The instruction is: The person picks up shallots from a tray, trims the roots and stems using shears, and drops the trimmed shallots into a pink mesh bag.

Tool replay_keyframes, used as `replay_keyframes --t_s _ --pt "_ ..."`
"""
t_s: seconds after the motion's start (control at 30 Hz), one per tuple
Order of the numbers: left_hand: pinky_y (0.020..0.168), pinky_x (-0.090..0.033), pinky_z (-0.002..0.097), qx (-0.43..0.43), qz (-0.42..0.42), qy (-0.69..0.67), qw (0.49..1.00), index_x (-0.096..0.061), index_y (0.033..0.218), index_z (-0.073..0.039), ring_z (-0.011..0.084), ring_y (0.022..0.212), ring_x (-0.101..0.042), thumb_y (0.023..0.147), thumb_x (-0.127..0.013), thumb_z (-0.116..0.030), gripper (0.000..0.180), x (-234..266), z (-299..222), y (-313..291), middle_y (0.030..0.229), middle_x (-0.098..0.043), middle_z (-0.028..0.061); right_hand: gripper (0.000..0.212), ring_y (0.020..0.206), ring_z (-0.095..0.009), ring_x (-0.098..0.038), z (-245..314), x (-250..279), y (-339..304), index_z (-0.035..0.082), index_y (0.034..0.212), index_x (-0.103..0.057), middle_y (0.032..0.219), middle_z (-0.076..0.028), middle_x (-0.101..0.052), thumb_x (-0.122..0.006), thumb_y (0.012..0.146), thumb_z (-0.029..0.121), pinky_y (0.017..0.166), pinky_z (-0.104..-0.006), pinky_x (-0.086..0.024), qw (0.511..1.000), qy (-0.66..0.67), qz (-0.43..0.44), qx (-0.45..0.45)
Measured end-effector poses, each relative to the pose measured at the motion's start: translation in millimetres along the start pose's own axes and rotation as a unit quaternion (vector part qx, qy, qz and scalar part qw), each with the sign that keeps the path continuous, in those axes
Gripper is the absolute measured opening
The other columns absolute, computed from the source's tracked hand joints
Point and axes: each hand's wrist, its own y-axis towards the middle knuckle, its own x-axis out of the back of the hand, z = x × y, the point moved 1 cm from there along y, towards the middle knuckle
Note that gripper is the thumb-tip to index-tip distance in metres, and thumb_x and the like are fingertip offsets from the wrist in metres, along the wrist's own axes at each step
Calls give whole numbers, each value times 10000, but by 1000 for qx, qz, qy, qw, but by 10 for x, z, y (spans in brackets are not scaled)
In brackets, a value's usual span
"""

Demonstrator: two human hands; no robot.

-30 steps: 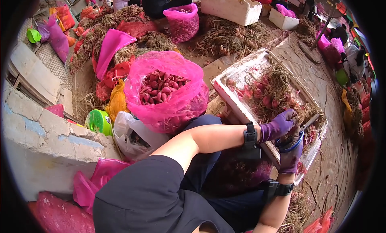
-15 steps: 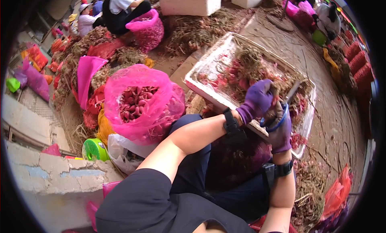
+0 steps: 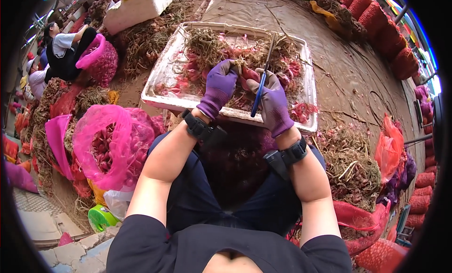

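Both my hands wear purple gloves and meet over a white foam tray (image 3: 168,101). My left hand (image 3: 220,87) is closed on a small bunch of red shallots (image 3: 249,75) by its dry stalks. In my right hand (image 3: 274,102) is a pair of scissors (image 3: 258,95) with blue handles, its blades pointing up and away from me. The right fingertips are beside the shallots. Within the tray lie dry stalks (image 3: 203,43), more shallots and loose red skins.
To my left stands a pink mesh bag (image 3: 136,146) of shallots, with a green tub (image 3: 102,217) nearer me. A heap of dry stalks (image 3: 351,167) lies at my right. Farther off are a foam box (image 3: 136,12), a seated person (image 3: 66,49) and stacked red sacks (image 3: 376,23).
My view has swung right, so the tray and hands appear farther left. The hands have come somewhat apart, the scissors now stand upright, and the shallots show between the hands.
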Motion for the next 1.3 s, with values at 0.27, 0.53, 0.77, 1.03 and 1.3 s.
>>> replay_keyframes --t_s 0.27,0.53,0.77,1.03,1.3 --pt "687 -488 222 30 13 -116 993 -538 1150 -5 73 795 -570 939 -552 -209 294 127 -76 162 970 -616 45 491 764 -138 -617 90 56 31 20 1215 -434 940 -51 -572 -646 776 -37 613 -252 -548 999 38 -17 -3" --pt "640 -476 296 -121 124 52 983 -610 921 -34 148 688 -586 870 -611 -152 129 24 -98 41 762 -624 59 472 852 -102 -587 80 -24 -58 19 1194 -474 1016 -48 -586 -630 756 -64 706 -215 -494 995 -85 17 47" --pt "666 -489 370 -156 49 294 942 -598 836 -57 272 751 -616 847 -612 -191 135 15 -296 -69 763 -608 97 449 885 -113 -608 65 -32 -54 24 1223 -459 1064 -66 -605 -655 820 3 775 -219 -508 995 -89 26 41" --pt "638 -488 203 168 -85 -272 944 -589 1059 -21 72 716 -588 909 -602 -204 237 372 -157 173 818 -639 36 203 754 -98 -611 109 30 -30 85 1067 -564 908 16 -611 -604 901 194 575 -209 -473 999 -18 13 -40" --pt "619 -468 213 97 163 -126 974 -604 968 -7 67 667 -555 936 -544 -162 169 -29 -59 18 799 -620 13 261 656 -95 -595 113 -6 -70 40 1024 -567 827 -11 -620 -567 935 286 540 -227 -484 991 -129 22 -5"
